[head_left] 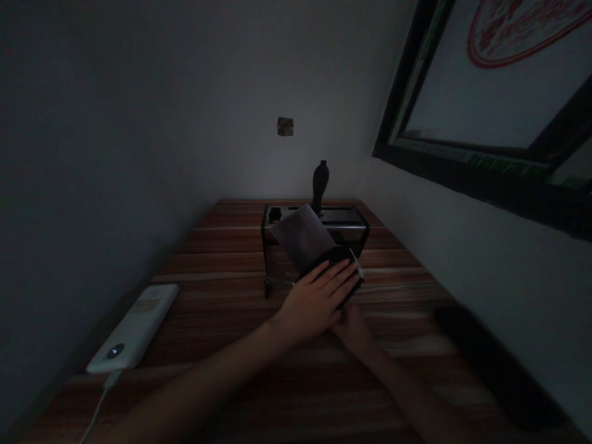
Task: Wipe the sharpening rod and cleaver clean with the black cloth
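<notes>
- I had my left hand flat, fingers straight, on a dark case; grey sheet stuck up from it.
- Right hand just beneath, grip unclear.
- Toaster just beyond both.

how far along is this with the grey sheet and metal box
Done: the grey sheet stands tilted in front of the metal box, its lower end behind a dark object. In hand: the left hand lies flat on that object; the right hand is under it, its grip hidden. Left: most of the sheet is exposed and both hands are on the work; dim light hides the rest.
</notes>
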The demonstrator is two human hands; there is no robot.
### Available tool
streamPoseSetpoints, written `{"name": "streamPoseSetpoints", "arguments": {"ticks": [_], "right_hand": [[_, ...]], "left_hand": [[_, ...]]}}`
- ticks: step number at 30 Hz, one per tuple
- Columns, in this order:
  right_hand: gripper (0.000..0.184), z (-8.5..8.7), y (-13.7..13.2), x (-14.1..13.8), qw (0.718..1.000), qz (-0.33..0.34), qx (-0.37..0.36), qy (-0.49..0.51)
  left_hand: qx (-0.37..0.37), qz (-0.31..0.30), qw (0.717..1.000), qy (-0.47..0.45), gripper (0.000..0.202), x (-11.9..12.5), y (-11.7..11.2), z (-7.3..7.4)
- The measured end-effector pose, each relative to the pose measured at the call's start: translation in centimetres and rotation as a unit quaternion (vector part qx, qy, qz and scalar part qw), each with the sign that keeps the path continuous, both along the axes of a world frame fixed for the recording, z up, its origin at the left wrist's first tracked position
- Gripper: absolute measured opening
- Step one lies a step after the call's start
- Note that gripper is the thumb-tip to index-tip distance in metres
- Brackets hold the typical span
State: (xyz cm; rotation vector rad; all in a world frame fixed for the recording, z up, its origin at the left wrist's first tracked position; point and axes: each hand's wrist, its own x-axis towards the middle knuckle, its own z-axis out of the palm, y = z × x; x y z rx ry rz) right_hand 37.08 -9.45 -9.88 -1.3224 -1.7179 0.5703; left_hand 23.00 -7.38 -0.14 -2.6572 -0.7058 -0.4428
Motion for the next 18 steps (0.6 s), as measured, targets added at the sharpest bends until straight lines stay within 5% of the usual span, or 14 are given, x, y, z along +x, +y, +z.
{"name": "streamPoseSetpoints", "arguments": {"ticks": [7,18], "right_hand": [[0.015,1.5,-0.2,-0.4,1.0,0.024,-0.008,-0.017],[0.021,0.9,-0.2,-0.4,0.996,-0.02,-0.019,-0.085]], "left_hand": [[0.024,0.035,0.998,-0.035,0.055,-1.0,1.3,1.5],[0.052,0.095,0.984,-0.144,0.052,-3.6,3.6,5.2]]}}
